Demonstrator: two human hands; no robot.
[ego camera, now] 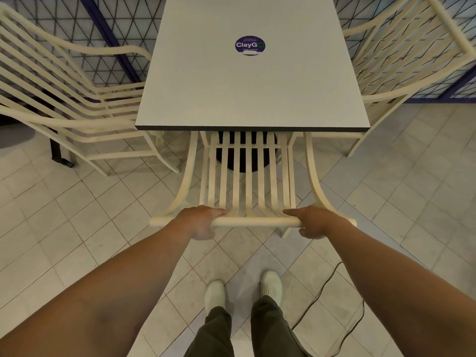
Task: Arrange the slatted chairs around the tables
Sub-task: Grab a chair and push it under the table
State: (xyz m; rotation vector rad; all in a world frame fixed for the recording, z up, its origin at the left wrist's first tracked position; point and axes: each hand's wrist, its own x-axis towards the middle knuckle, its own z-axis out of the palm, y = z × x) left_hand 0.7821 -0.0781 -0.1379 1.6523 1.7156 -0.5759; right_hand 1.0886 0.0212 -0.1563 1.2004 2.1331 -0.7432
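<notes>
floor [77, 228]: pale diagonal tiles | table [252, 86]: grey, purple sticker [250, 45] | left hand [201, 222], right hand [315, 222]: fingers curled round chair top rail [255, 222] | backdrop: lattice fence [103, 27]

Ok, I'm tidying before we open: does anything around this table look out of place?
Only a loose black cable snaking over the floor tiles beside the right shoe; it looks like a trip hazard. The near chair sits square to the table.

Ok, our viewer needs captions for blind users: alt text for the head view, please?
The left hand and right hand grip the top rail of a cream slatted chair pushed under a grey table. A left chair and a right chair flank it.
</notes>
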